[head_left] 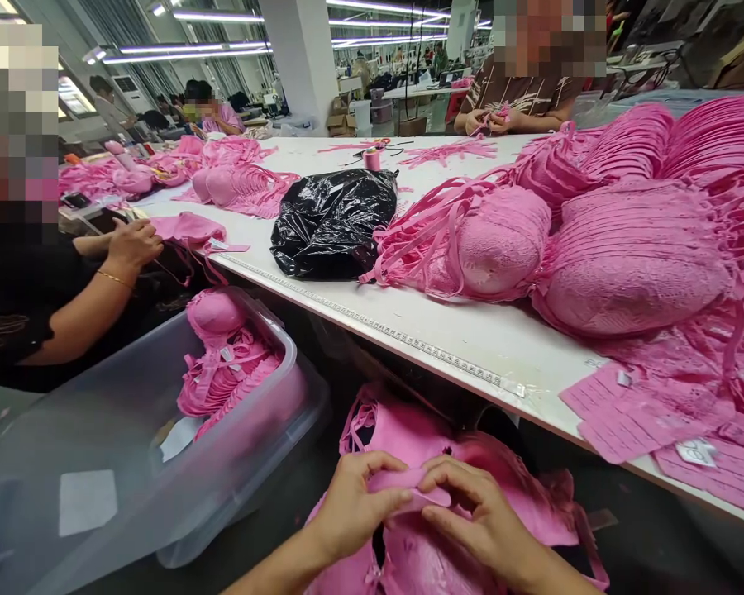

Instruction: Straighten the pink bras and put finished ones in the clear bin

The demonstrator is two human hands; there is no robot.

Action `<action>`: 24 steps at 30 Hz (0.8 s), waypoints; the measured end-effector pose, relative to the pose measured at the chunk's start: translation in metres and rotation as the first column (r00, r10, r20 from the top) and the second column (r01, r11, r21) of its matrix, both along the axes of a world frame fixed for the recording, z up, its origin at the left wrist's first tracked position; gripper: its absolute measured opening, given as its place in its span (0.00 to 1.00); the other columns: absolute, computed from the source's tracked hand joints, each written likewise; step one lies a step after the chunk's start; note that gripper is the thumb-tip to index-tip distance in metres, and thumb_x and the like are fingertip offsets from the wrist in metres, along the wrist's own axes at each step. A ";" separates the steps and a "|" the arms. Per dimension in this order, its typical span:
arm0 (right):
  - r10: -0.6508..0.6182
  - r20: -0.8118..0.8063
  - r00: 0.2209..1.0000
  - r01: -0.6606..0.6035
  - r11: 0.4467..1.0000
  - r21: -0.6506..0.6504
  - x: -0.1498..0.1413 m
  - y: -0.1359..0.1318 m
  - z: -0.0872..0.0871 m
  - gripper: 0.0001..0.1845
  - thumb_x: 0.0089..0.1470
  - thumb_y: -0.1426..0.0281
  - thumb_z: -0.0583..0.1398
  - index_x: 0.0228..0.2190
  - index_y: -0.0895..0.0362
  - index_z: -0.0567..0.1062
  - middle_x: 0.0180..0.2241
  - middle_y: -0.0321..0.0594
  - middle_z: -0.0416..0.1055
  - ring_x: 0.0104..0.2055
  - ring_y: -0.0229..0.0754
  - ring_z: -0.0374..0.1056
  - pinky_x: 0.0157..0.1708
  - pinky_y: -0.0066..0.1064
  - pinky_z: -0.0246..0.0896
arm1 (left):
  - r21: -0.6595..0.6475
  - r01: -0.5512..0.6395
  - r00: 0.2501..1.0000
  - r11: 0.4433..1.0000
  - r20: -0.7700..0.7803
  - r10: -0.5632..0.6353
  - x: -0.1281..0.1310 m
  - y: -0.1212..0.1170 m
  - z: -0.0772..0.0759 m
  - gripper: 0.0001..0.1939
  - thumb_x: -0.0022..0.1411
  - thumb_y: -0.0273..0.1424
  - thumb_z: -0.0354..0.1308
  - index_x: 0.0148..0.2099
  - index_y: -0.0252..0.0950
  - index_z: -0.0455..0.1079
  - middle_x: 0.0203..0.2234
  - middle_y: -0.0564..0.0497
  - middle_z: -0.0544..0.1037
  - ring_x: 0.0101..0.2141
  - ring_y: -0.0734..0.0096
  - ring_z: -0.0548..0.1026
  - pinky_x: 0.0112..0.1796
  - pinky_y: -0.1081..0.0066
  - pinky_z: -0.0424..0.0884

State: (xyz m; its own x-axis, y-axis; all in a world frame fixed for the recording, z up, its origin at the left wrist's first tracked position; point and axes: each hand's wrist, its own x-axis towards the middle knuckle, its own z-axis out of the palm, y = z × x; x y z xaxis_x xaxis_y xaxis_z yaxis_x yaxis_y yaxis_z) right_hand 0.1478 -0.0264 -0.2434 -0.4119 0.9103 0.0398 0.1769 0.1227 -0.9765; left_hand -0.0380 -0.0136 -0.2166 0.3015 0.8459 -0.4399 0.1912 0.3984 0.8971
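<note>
My left hand (pixel 360 506) pinches a folded edge of a pink bra (pixel 418 430) between thumb and fingers. Close beside it, my right hand (pixel 471 511) grips the same folded strip of fabric, thumb below and fingers above. The bra lies across my lap below the table edge, its straps showing at the upper left and a sheer, darker band at the right. Other pink fabric under my hands overlaps it, so I cannot tell where one piece ends.
A white table (pixel 471 330) with a measuring tape (pixel 372 318) along its edge carries stacked pink bras (pixel 638 256) and a black plastic bag (pixel 335 223). At left stands a clear bin (pixel 273 347) holding bras. One co-worker's hands (pixel 133 248) handle pink fabric; another person (pixel 521 91) sits across.
</note>
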 end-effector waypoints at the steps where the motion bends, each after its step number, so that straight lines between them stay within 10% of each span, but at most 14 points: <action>1: -0.011 -0.007 1.000 0.011 1.000 0.000 -0.003 0.000 0.000 0.06 0.53 0.66 0.59 0.30 0.55 0.73 0.29 0.38 0.71 0.31 0.41 0.65 0.32 0.30 0.58 | -0.032 -0.014 0.999 0.999 0.046 0.015 0.000 0.000 -0.001 0.15 0.45 0.36 0.64 0.34 0.30 0.72 0.22 0.53 0.72 0.17 0.79 0.66 0.19 0.77 0.66; 5: -0.093 -0.114 0.989 0.080 0.991 -0.111 -0.017 -0.002 -0.002 0.11 0.55 0.63 0.57 0.25 0.56 0.68 0.24 0.36 0.66 0.25 0.38 0.64 0.26 0.28 0.58 | 0.004 -0.049 0.999 0.999 -0.008 0.049 0.001 -0.001 -0.004 0.09 0.47 0.32 0.60 0.30 0.31 0.70 0.24 0.53 0.71 0.15 0.82 0.63 0.16 0.78 0.64; 9: -0.224 -0.353 0.908 0.073 0.916 -0.393 -0.028 -0.003 -0.004 0.14 0.51 0.62 0.61 0.31 0.53 0.61 0.25 0.29 0.61 0.20 0.33 0.63 0.19 0.24 0.60 | 0.306 0.024 0.988 0.952 -0.152 0.024 0.001 -0.004 -0.001 0.03 0.49 0.24 0.56 0.27 0.32 0.71 0.25 0.50 0.74 0.22 0.76 0.70 0.25 0.76 0.68; 18: -0.317 -0.477 0.819 -0.113 0.727 -0.678 -0.034 0.013 -0.011 0.14 0.41 0.67 0.66 0.26 0.58 0.66 0.12 0.32 0.68 0.11 0.31 0.60 0.12 0.19 0.49 | 0.784 0.440 0.892 0.438 -0.439 -0.110 -0.012 -0.002 -0.007 0.10 0.59 0.27 0.52 0.44 0.32 0.69 0.30 0.42 0.76 0.31 0.65 0.74 0.33 0.70 0.71; 21: -0.301 -0.494 0.816 -0.165 0.697 -0.698 -0.038 0.020 -0.011 0.13 0.40 0.69 0.67 0.26 0.59 0.68 0.11 0.32 0.68 0.10 0.31 0.60 0.11 0.19 0.49 | 0.796 0.422 0.901 0.434 -0.421 -0.103 -0.020 0.002 -0.005 0.10 0.61 0.25 0.50 0.43 0.32 0.70 0.30 0.42 0.77 0.32 0.66 0.75 0.34 0.71 0.71; 24: -0.242 -0.493 0.836 -0.180 0.728 -0.662 -0.044 0.025 -0.008 0.18 0.39 0.63 0.68 0.28 0.60 0.71 0.15 0.34 0.71 0.14 0.32 0.63 0.14 0.20 0.54 | 0.765 0.324 0.931 0.557 -0.364 -0.042 -0.026 0.004 0.000 0.09 0.61 0.23 0.50 0.38 0.33 0.72 0.28 0.45 0.77 0.30 0.69 0.74 0.34 0.73 0.70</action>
State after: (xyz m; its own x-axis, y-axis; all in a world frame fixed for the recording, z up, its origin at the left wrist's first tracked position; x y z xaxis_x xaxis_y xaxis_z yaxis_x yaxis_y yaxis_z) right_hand 0.1043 -0.0017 -0.2511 -0.4876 0.7875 -0.3769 -0.3810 -0.5803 -0.7198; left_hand -0.0637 -0.0100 -0.2168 0.4800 0.8231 0.3034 0.4595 -0.5305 0.7123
